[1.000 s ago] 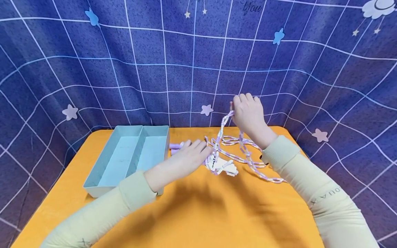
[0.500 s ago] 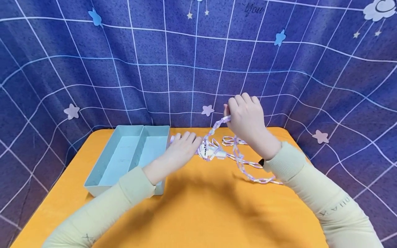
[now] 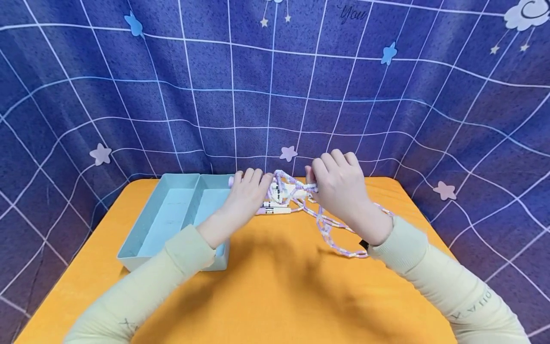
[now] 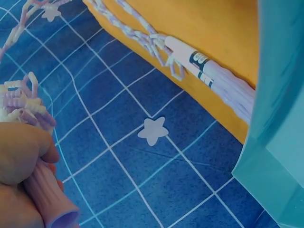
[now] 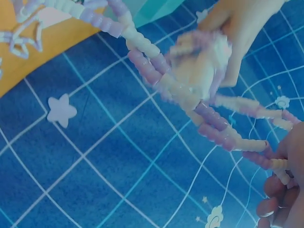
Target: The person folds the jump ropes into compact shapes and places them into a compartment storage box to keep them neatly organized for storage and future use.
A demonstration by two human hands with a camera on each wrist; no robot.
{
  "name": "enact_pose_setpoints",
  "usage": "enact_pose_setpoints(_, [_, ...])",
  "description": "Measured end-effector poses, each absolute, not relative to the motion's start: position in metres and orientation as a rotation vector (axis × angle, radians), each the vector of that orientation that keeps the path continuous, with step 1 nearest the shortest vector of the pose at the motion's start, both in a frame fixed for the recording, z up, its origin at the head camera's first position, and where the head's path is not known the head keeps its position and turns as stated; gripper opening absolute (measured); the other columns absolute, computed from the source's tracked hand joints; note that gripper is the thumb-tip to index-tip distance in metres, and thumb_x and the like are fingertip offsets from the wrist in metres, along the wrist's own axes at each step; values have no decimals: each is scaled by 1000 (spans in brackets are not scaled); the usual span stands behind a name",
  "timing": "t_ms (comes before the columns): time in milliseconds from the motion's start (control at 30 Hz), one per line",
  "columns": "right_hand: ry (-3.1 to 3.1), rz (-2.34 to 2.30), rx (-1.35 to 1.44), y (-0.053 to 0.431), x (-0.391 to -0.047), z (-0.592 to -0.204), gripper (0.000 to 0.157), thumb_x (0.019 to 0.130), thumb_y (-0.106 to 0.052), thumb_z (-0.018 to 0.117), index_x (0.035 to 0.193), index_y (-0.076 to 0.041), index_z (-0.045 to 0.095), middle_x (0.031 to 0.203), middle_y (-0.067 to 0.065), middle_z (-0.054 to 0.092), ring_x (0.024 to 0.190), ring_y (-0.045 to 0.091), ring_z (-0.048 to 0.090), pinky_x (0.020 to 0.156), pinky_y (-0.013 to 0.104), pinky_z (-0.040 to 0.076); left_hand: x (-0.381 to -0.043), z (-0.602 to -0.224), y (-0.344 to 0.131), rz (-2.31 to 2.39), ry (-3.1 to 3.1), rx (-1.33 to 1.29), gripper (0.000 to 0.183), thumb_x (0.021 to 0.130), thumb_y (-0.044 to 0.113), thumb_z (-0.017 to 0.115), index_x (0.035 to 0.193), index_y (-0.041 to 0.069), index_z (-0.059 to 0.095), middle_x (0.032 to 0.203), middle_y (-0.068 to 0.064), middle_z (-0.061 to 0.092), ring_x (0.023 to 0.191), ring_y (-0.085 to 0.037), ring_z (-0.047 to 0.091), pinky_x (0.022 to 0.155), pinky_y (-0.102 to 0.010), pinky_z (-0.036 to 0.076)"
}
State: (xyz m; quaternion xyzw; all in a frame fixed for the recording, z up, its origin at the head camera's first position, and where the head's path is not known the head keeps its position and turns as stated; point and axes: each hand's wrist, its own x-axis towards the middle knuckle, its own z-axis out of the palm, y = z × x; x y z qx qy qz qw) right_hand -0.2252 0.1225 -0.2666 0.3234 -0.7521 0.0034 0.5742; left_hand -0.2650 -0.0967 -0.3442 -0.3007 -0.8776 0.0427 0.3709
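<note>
My left hand grips the lilac handle of a jump rope, raised above the table. Lilac and white beaded rope is looped round the handle's white end and runs across to my right hand. The curled fingers of that hand hold the doubled rope, level with the left hand. More beaded rope hangs below the right hand in the head view. A second jump rope lies on the table, its lilac and white handle bearing a black label. The left palm hides part of the held handle.
A pale blue two-compartment bin stands on the left of the orange-covered table, close beside my left forearm. Behind the table hangs a dark blue curtain with white grid lines and stars.
My right hand has come down, bringing the rope to the left hand's height. My left hand has shifted left and farther back with the handle, uncovering the handle on the table.
</note>
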Motion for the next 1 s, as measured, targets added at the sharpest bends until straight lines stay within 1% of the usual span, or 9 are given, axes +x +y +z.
enact_pose_setpoints(133, [-1750,19,792,120,-219,-277,23,87,-9,45,65,-2,45,58,8,41,57,30,41,57,41,33,-269,-342,-96,104,-2220,-726,31,96,9,25,115,3,49,92,-14,49,87,-31,45,75,-44,35])
enact_pose_setpoints(267, [-1745,18,830,117,-215,-288,23,85,-7,48,63,-4,43,57,7,38,55,28,39,56,40,33,-271,-340,-96,102,-2186,-697,32,98,11,23,114,3,49,89,-14,49,85,-31,45,73,-43,34])
enact_pose_setpoints(333, [-1757,5,848,117,-213,-295,25,87,-10,48,63,-4,44,57,6,39,55,27,38,56,38,33,-272,-339,-95,105,-2176,-690,32,97,12,23,114,3,49,89,-14,48,84,-31,45,73,-43,34])
enact_pose_setpoints(433, [-1802,-40,885,116,-208,-307,26,89,-16,48,66,-5,47,59,6,44,58,26,41,57,37,34,-274,-336,-95,114,-2163,-666,32,96,13,24,114,3,49,89,-14,49,83,-31,45,73,-42,34])
enact_pose_setpoints(567, [-1863,-78,949,115,-203,-324,22,83,-23,53,70,-6,52,64,6,50,65,27,48,61,38,37,-278,-331,-97,120,-2167,-649,33,97,13,23,114,2,49,90,-15,49,84,-31,46,74,-43,35])
enact_pose_setpoints(667, [-1881,-76,982,113,-204,-337,20,77,-24,58,70,-6,51,66,7,51,67,28,49,62,38,37,-280,-329,-98,131,-2171,-664,34,98,13,22,116,3,48,92,-15,49,87,-31,46,76,-43,34])
enact_pose_setpoints(800, [-1933,-68,997,111,-205,-350,24,71,-26,65,72,-7,51,68,5,50,67,26,48,62,37,36,-281,-326,-97,131,-2139,-691,29,98,13,25,116,5,46,92,-12,47,87,-30,44,76,-42,34])
enact_pose_setpoints(900, [-1995,-39,988,111,-205,-357,27,70,-28,69,76,-8,52,70,3,51,70,24,49,62,35,35,-279,-323,-95,127,-2102,-714,27,98,13,26,115,6,45,91,-12,46,86,-30,43,75,-42,34])
enact_pose_setpoints(1000, [-2065,25,970,112,-208,-362,27,72,-29,71,78,-10,52,72,1,50,72,23,49,64,35,36,-277,-319,-93,125,-2070,-729,25,99,14,27,115,6,44,91,-11,46,86,-29,43,76,-42,34])
